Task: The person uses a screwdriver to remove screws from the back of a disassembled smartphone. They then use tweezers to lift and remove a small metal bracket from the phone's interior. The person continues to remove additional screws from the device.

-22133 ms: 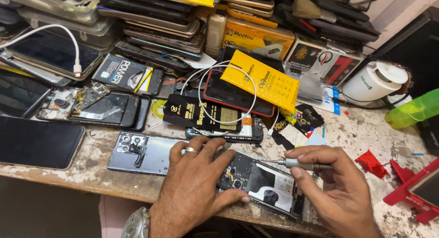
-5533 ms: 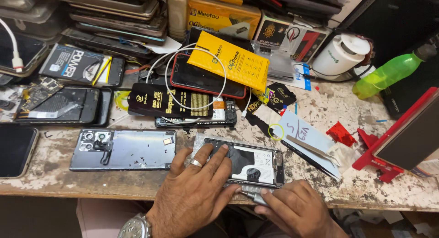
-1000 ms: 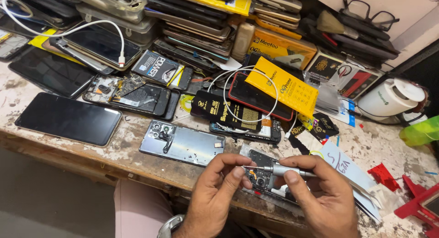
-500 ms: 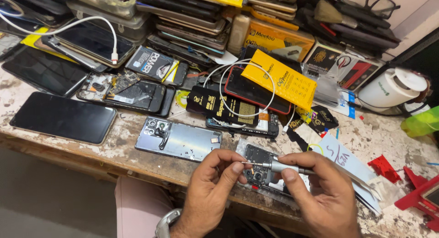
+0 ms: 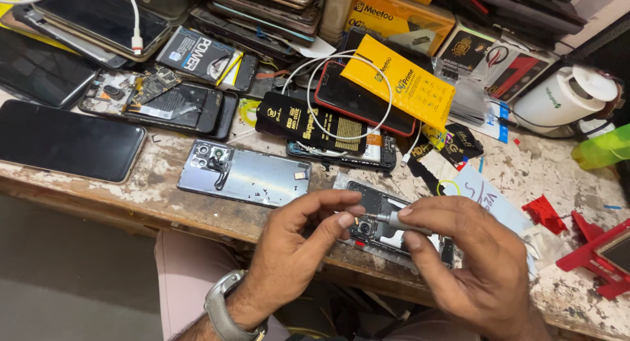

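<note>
An opened phone (image 5: pixel 387 216) with its back removed lies at the front edge of the worn bench (image 5: pixel 164 203). My right hand (image 5: pixel 469 262) grips a small silver screwdriver (image 5: pixel 400 221) held level above the phone. The fingertips of my left hand (image 5: pixel 298 249) pinch at the screwdriver's tip (image 5: pixel 367 216), over the phone's camera end. A wristwatch sits on my left wrist. A silver phone back cover (image 5: pixel 246 176) lies just left of the hands.
A dark phone (image 5: pixel 65 141) lies face up at the left. Another opened phone (image 5: pixel 157 101), a yellow packet (image 5: pixel 400 82), a white cable (image 5: pixel 341 69), stacked phones and boxes crowd the back. A white jar (image 5: pixel 564 101), green bottle (image 5: pixel 604 147) and red plastic pieces (image 5: pixel 590 246) stand right.
The view has shifted slightly. My hands stay together over the opened phone, left fingertips still at the screwdriver's tip.
</note>
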